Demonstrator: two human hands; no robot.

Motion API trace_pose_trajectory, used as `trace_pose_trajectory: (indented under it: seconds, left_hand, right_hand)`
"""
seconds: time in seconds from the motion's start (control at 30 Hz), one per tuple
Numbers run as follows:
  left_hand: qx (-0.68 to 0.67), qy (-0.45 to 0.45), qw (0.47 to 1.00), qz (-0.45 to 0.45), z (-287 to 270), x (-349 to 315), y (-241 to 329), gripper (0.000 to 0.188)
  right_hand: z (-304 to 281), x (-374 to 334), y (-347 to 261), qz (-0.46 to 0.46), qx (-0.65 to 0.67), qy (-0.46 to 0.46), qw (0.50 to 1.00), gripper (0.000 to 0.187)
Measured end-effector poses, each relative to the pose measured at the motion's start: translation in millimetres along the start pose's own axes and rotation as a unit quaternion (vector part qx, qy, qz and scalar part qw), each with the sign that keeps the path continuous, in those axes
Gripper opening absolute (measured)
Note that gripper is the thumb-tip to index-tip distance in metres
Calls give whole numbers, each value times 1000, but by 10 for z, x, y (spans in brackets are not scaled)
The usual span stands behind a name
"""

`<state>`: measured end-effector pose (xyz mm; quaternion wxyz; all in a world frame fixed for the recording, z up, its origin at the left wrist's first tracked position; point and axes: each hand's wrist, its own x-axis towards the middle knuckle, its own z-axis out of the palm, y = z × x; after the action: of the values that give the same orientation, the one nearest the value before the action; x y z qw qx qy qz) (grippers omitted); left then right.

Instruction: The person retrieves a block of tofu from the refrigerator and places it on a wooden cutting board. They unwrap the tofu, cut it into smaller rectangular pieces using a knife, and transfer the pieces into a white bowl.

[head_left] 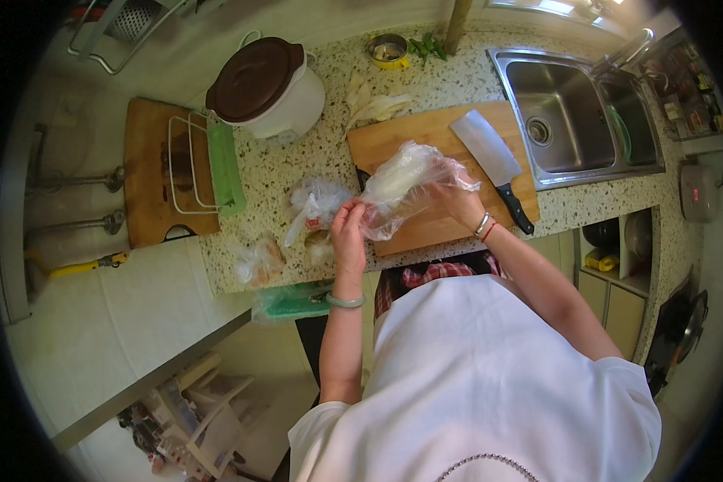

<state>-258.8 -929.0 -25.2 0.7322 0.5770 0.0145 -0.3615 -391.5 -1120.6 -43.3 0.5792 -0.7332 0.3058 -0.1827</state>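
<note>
Fingers of both hands pinch a thin, crinkled clear plastic bag (pixel 406 189) holding something pale and long; the left hand (pixel 349 233) grips its lower end, the right hand (pixel 458 201) its upper side. It hangs just above the front-left part of a smooth wooden cutting board (pixel 442 140) on the speckled stone counter (pixel 297 165). A broad steel cleaver (pixel 490 161) with a black handle lies on the board's right side. Near the counter's front edge sit more crumpled plastic bags (pixel 317 201) with food inside. At the back stand a white cooker (pixel 269 84) with a brown lid and a small round bowl (pixel 388 50). A steel sink (pixel 574 116) fills the right end.
</note>
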Motion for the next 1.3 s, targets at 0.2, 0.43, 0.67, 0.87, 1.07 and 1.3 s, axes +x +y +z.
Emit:
trace_pose_trajectory:
  seconds: [0.2, 0.43, 0.67, 0.87, 1.07, 1.3]
  left_hand:
    - [-107, -32, 992, -51, 38, 63, 34, 30]
    - [589, -38, 789, 170, 484, -19, 232, 69]
    - [516, 53, 814, 262, 192, 279, 83, 21]
    - [356, 37, 921, 155, 107, 283, 83, 36]
    - [671, -30, 676, 302, 710, -58, 320, 78]
    - [662, -20, 692, 286, 430, 387, 0, 45]
  right_hand:
    - [31, 51, 25, -5, 17, 0, 1000, 65]
    - [40, 128, -185, 62, 36, 25, 997, 72]
    - [23, -1, -53, 146, 200, 6, 969, 50]
    - [225, -61, -158, 241, 366, -15, 899, 37]
    - [303, -80, 6, 225, 398, -31, 889, 42]
    - [328, -109, 16, 244, 383, -39, 890, 42]
